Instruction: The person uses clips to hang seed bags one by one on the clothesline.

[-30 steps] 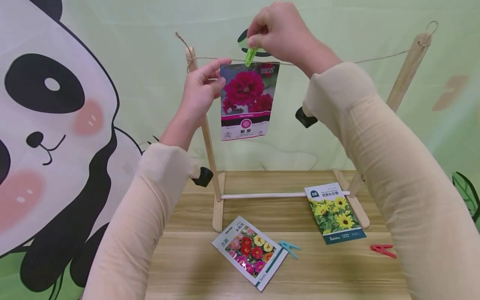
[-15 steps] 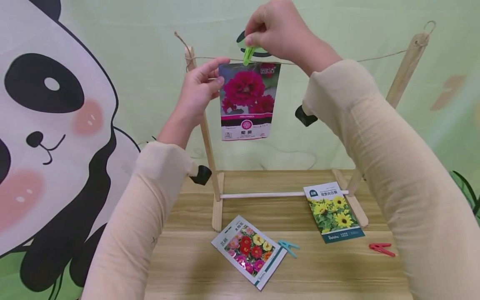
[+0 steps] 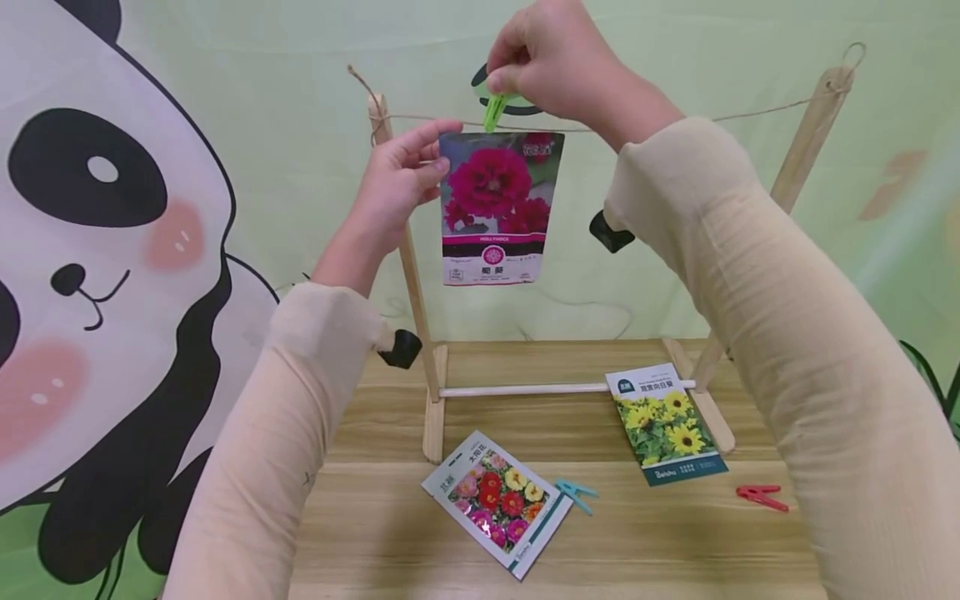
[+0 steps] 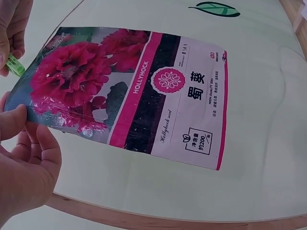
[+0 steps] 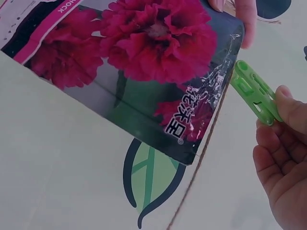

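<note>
My left hand [image 3: 397, 179] pinches the upper left corner of a hollyhock seed packet [image 3: 492, 208] between thumb and fingers. The packet hangs upright, its top edge just below a thin twine [image 3: 765, 110]. Above that edge my right hand [image 3: 558, 62] pinches a green clothespin [image 3: 496, 112], tip pointing down. In the right wrist view the clothespin [image 5: 254, 93] meets the packet's edge beside the twine; whether it bites on either, I cannot tell. The left wrist view shows the packet's front [image 4: 129, 91], with the left thumb [image 4: 12, 122] on its corner.
Wooden posts [image 3: 806, 150] hold the twine, joined low down by a white rod [image 3: 525, 390]. On the table [image 3: 375, 517] lie a mixed-flower seed packet [image 3: 498, 504] with a blue clothespin [image 3: 576, 495] at its edge, a sunflower seed packet [image 3: 667, 425] and a red clothespin [image 3: 762, 497].
The hollyhock packet has dropped slightly, so the green clothespin's tip, which overlapped its front, now sits at its top edge. Both hands keep their pinch.
</note>
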Demonstrator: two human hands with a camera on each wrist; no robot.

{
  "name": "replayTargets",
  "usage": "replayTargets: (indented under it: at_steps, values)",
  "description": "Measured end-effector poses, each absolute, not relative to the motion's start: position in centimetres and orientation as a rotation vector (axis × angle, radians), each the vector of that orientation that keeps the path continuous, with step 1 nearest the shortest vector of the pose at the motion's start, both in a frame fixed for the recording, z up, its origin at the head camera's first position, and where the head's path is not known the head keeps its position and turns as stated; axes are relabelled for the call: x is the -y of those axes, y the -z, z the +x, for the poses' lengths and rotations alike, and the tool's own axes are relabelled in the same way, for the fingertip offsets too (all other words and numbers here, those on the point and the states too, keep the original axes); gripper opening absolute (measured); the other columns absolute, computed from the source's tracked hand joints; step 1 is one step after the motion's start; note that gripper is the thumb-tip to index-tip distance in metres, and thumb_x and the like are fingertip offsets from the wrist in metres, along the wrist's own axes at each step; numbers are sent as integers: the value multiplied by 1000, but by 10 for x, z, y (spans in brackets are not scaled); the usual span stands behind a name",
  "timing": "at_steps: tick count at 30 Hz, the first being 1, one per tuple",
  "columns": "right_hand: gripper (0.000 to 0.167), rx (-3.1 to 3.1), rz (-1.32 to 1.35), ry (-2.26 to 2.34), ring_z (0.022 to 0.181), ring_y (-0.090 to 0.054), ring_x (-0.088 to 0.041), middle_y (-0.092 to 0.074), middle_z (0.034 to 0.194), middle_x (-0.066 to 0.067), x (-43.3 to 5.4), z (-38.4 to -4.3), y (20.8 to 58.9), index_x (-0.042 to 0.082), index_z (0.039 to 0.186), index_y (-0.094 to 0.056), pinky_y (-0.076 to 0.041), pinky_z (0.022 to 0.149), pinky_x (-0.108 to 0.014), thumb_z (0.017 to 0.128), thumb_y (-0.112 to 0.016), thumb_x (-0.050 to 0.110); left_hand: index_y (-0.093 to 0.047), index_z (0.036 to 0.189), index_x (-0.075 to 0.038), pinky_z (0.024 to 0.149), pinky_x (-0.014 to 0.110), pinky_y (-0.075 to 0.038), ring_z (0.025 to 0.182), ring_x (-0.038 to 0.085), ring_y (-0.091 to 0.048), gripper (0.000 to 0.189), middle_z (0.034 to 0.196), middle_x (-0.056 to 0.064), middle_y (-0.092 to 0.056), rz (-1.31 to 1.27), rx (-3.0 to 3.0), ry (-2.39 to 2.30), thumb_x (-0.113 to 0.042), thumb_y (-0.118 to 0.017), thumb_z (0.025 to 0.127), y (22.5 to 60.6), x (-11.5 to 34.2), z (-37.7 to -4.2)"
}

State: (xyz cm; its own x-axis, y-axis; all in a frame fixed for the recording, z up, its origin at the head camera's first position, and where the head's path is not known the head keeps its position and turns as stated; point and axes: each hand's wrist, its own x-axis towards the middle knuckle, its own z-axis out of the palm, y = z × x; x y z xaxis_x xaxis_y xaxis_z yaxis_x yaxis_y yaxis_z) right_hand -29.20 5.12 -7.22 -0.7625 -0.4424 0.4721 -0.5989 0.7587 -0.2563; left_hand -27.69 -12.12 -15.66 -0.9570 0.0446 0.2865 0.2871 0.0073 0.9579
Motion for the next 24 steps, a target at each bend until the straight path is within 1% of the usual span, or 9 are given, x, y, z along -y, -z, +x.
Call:
replayTargets:
  at_steps: [5,16,19,24]
  values:
    - [29,2576,797,-551,83,-45,-13,-59,101,-5,-51,-291,72,8,104,-65,-44,75,-19,89,-49,27,-58,117,-16,69,23,-37,81,12,-43,31,86,-2,-48,-364,2101,2071,-6,-49,88,158,124,-277]
    - [30,2590,788,-558,83,-45,-13,-59,101,-5,-52,-290,71,8,104,-65,-44,73,-19,88,-49,27,-58,117,-15,67,22,-37,80,11,-44,32,85,-2,-48,-362,2058,2096,-5,-49,88,159,125,-277]
    - [30,2589,788,-552,83,-45,-12,-59,100,-5,-52,-290,71,8,105,-65,-44,74,-19,89,-49,27,-58,116,-14,66,22,-37,78,11,-44,32,84,-2,-48,-380,2047,2108,-4,-49,88,159,125,-277]
    - [30,2588,787,-545,83,-45,-12,-59,101,-6,-52,-290,70,8,105,-65,-45,75,-19,89,-49,27,-57,117,-14,66,22,-37,79,11,-44,32,85,-2,-48,-385,2032,2132,-5,-49,88,159,126,-277]
